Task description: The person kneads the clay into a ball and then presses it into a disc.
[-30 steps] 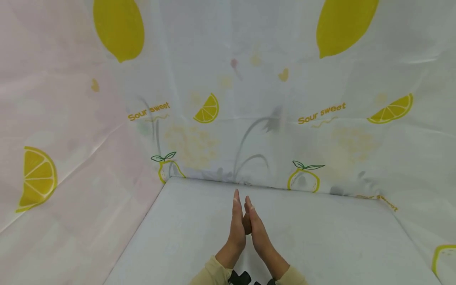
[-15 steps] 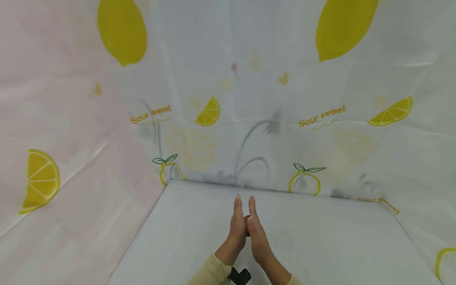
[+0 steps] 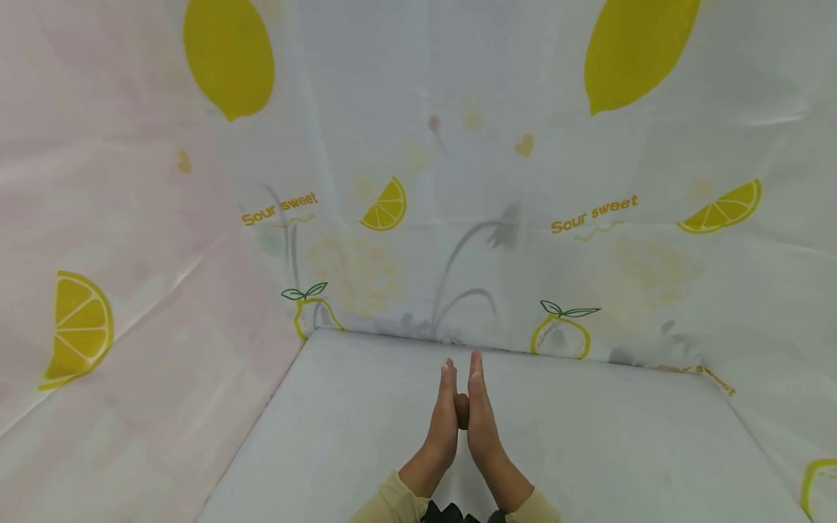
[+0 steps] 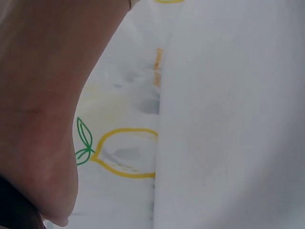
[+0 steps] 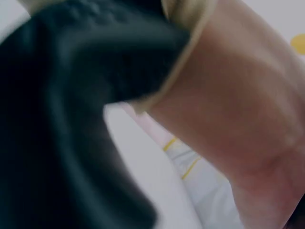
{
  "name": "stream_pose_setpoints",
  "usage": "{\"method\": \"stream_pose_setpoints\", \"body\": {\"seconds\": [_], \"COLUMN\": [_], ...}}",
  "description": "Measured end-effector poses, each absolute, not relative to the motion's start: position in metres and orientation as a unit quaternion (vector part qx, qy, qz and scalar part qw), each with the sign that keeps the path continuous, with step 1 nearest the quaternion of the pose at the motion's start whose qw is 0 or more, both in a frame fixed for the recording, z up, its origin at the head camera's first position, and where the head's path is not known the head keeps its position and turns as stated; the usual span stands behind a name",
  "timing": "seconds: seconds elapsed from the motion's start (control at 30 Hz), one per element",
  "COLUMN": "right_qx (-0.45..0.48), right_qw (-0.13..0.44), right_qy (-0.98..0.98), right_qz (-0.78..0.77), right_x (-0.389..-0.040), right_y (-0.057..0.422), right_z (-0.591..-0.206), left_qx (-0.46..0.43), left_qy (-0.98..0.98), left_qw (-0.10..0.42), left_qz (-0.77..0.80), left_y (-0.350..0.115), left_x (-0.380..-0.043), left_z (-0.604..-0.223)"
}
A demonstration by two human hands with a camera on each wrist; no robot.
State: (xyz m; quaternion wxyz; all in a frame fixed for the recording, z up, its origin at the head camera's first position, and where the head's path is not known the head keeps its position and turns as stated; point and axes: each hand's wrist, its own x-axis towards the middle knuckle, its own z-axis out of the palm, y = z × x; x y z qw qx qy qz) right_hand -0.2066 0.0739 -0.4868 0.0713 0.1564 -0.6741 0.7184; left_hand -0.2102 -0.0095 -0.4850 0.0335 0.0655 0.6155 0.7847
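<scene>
In the head view a small brown rounded lump (image 3: 462, 411) sits between two flat palms, low in the middle of the picture. My left hand (image 3: 443, 425) presses it from the left with straight fingers pointing forward. On the other side my right hand (image 3: 483, 425) presses it, also with straight fingers, its fingertips a little farther forward than the left's. The lump's sides are hidden by the palms. The left wrist view shows the left hand's heel (image 4: 43, 176) from close up. Mostly forearm (image 5: 233, 90) and a dark blurred device fill the right wrist view.
A white tabletop (image 3: 588, 436) lies beneath the hands. Behind and beside it hangs a pale sheet (image 3: 471, 181) printed with lemons and "Sour sweet" lettering. Black wrist-camera parts (image 3: 451, 513) show between the light sleeves (image 3: 392, 501).
The palms have slid against each other around the brown lump: the right hand has moved forward relative to the left, which led a second ago. Both hands sit slightly farther right.
</scene>
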Motion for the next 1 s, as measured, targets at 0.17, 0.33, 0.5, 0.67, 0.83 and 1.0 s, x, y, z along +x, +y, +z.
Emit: {"method": "stream_pose_setpoints", "body": {"seconds": [0.17,0.33,0.5,0.67,0.83,1.0], "right_qx": [0.122,0.104,0.110,0.140,0.160,0.147], "right_qw": [0.069,0.058,0.037,0.028,0.046,0.062], "right_qy": [-0.677,-0.673,-0.667,-0.668,-0.668,-0.680], "right_qz": [0.723,0.730,0.736,0.730,0.725,0.716], "right_x": [-0.217,-0.221,-0.215,-0.203,-0.195,-0.189], "right_y": [0.077,0.080,0.076,0.068,0.066,0.068], "right_z": [-0.491,-0.495,-0.501,-0.503,-0.498,-0.495], "left_qx": [0.099,0.119,0.115,0.090,0.057,0.038], "left_qy": [0.605,0.586,0.587,0.591,0.620,0.648], "left_qw": [0.021,-0.006,-0.035,-0.057,-0.063,-0.071], "left_qz": [0.790,0.802,0.800,0.800,0.780,0.758], "left_y": [-0.009,-0.009,-0.011,-0.012,-0.010,-0.007], "left_x": [-0.209,-0.207,-0.209,-0.214,-0.218,-0.220], "left_z": [-0.487,-0.484,-0.480,-0.473,-0.471,-0.474]}}
